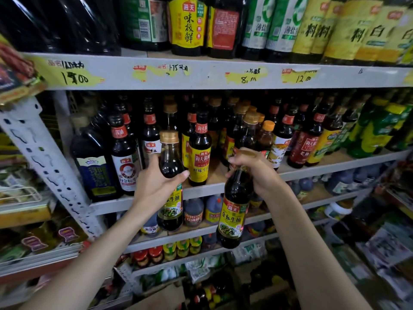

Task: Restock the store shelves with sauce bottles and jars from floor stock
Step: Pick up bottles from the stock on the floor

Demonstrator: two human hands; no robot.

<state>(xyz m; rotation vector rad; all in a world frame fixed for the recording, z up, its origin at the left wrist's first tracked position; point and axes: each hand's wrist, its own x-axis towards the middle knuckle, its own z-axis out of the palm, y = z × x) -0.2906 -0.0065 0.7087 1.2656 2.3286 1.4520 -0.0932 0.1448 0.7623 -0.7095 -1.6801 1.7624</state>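
White-painted metal forms the middle shelf (pixel 312 172), taken as the reference for every position below. At the shelf's left end stands a perforated upright (pixel 44 166). On the shelf, just right of that upright, stands a dark blue-label bottle (pixel 96 173), with a red-ringed bottle (pixel 126 173) just beside it.

In front of the shelf's front edge, left of its middle, the left hand (pixel 154 186) is clamped round the waist of the left sauce bottle (pixel 171 157), thumb across the front and fingers behind. This bottle is upright and clear of the shelf board. Its gold cap stands above the edge and its labelled lower body below it.

On the shelf, at the front edge and between the two hands, stands a yellow-label bottle (pixel 199 162) with a red neck band.

Right of that, also in front of the shelf, the right hand (pixel 254 173) is closed over the neck and top of the right sauce bottle (pixel 234 211); the cap is hidden in the grip. The body hangs below the shelf edge, slightly tilted, showing a yellow and green label.

Green-and-yellow bottles (pixel 375 130) crowd the shelf's right end.
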